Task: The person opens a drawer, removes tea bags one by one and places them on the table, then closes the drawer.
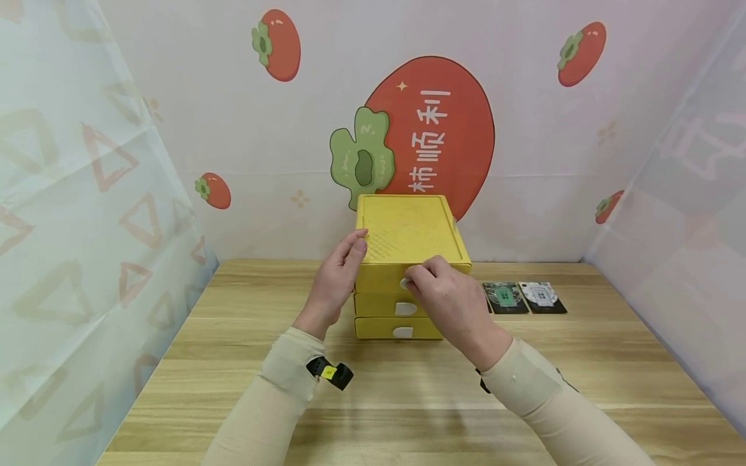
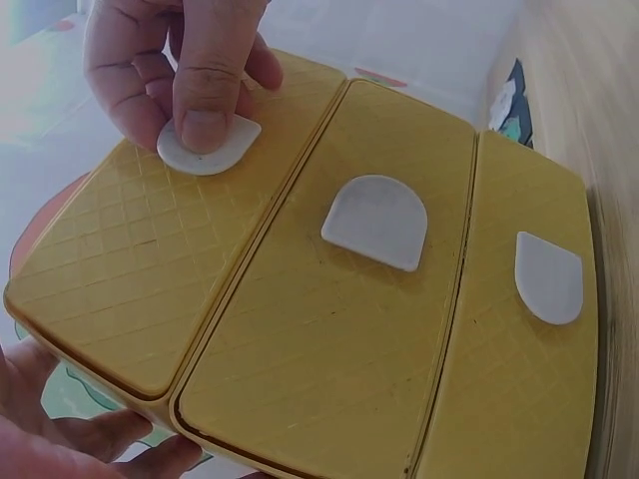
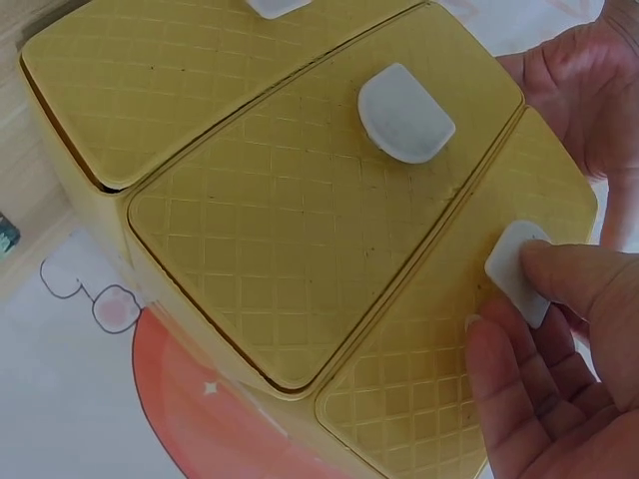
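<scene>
A yellow three-drawer storage box (image 1: 408, 226) stands on the table, each drawer front carrying a white rounded handle. My right hand (image 1: 449, 301) pinches the top drawer's handle (image 3: 511, 261) between thumb and fingers. Against the left side of the box rests my left hand (image 1: 338, 278), its fingers fairly straight along the upper edge. In the left wrist view the middle handle (image 2: 377, 222) and the bottom handle (image 2: 549, 278) are untouched. All three drawer fronts look flush with the box. The inside of the drawers is hidden.
Right of the box, a green-and-black card-like packet (image 1: 506, 298) and a white-and-black one (image 1: 543, 298) lie flat on the wooden table (image 1: 396, 414). A printed cloth backdrop (image 1: 280, 142) rises behind, with more cloth at both sides.
</scene>
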Motion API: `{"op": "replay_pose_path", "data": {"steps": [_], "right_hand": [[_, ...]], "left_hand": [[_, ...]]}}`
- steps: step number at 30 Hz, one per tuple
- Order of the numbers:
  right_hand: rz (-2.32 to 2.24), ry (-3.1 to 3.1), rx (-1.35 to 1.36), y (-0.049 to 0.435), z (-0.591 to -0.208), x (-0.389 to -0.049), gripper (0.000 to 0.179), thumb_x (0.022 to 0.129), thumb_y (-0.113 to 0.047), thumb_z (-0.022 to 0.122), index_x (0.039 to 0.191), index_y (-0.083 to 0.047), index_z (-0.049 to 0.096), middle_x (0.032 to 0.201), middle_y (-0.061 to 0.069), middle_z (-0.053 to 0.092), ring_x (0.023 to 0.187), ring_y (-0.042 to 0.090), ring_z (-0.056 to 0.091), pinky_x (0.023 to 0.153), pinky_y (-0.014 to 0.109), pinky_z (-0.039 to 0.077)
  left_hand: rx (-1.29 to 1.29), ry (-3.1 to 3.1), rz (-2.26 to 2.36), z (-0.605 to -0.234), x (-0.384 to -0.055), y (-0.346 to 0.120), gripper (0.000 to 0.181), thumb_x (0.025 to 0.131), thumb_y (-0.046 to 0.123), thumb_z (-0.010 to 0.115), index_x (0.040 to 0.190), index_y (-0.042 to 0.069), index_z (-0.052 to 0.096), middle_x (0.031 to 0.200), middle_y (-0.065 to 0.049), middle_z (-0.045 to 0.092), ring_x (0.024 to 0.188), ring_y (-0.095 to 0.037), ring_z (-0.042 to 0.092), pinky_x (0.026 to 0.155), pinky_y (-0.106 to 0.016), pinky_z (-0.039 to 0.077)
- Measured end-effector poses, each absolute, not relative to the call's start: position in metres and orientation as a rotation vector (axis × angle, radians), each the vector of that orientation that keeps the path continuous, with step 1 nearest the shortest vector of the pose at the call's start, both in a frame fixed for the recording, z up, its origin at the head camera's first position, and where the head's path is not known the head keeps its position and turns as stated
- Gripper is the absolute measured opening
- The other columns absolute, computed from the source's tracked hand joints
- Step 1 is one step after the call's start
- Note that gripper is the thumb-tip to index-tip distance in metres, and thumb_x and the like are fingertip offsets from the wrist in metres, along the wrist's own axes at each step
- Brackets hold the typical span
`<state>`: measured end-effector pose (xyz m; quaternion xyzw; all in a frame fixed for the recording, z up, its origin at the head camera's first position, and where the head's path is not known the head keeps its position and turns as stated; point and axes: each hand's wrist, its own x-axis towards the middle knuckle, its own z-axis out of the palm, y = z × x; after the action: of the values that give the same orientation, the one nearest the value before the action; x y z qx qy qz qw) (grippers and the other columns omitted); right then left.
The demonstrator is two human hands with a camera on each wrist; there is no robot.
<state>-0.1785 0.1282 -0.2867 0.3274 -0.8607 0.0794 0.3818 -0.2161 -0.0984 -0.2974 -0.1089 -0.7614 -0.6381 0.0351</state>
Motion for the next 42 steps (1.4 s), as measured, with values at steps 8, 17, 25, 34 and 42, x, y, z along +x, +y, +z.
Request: {"op": "replay_pose_path", "data": {"steps": [8,17,25,34,42], "right_hand": [[0.212,-2.204,0.816,0.129,-0.287,-0.175,0.023,0.088,-0.022,0.087,0.105,-0.014,0.072,0.093,0.007,0.065,0.065,0.016,0.061,0.047,0.028,0.050],[0.241,-2.130,0.872,0.126,-0.293,-0.169,0.019,0.088,-0.011,0.085,0.101,-0.011,0.072,0.089,0.005,0.068,0.067,0.016,0.065,0.048,0.029,0.053],[0.125,-2.157,0.937,0.121,-0.317,-0.168,0.024,0.084,-0.015,0.089,0.096,-0.008,0.071,0.084,0.003,0.068,0.061,0.014,0.063,0.050,0.028,0.054],[0.082,-2.180,0.902,0.119,-0.334,-0.173,0.018,0.087,-0.015,0.087,0.095,-0.009,0.072,0.084,0.003,0.068,0.063,0.016,0.063,0.053,0.030,0.056],[0.068,-2.198,0.875,0.119,-0.339,-0.174,0.013,0.090,-0.017,0.084,0.093,-0.011,0.073,0.086,0.004,0.068,0.064,0.017,0.063,0.051,0.032,0.055]], "left_hand": [[-0.354,-2.325,-2.052,-0.299,-0.218,-0.098,0.068,0.098,0.046,0.072,0.158,0.032,0.043,0.161,-0.005,0.044,0.139,-0.026,0.054,0.109,-0.046,0.050],[-0.366,-2.304,-2.099,-0.297,-0.217,-0.099,0.075,0.094,0.044,0.078,0.159,0.033,0.041,0.156,-0.002,0.050,0.135,-0.021,0.056,0.106,-0.042,0.052],[-0.363,-2.309,-2.084,-0.297,-0.216,-0.098,0.073,0.094,0.046,0.077,0.158,0.035,0.042,0.157,-0.001,0.049,0.136,-0.021,0.056,0.107,-0.045,0.051],[-0.365,-2.315,-2.058,-0.298,-0.216,-0.097,0.073,0.095,0.046,0.077,0.159,0.033,0.042,0.158,-0.001,0.047,0.138,-0.021,0.054,0.107,-0.044,0.051],[-0.344,-2.337,-2.013,-0.297,-0.216,-0.096,0.073,0.094,0.049,0.076,0.157,0.034,0.043,0.156,-0.001,0.049,0.136,-0.020,0.056,0.105,-0.044,0.053]]}}
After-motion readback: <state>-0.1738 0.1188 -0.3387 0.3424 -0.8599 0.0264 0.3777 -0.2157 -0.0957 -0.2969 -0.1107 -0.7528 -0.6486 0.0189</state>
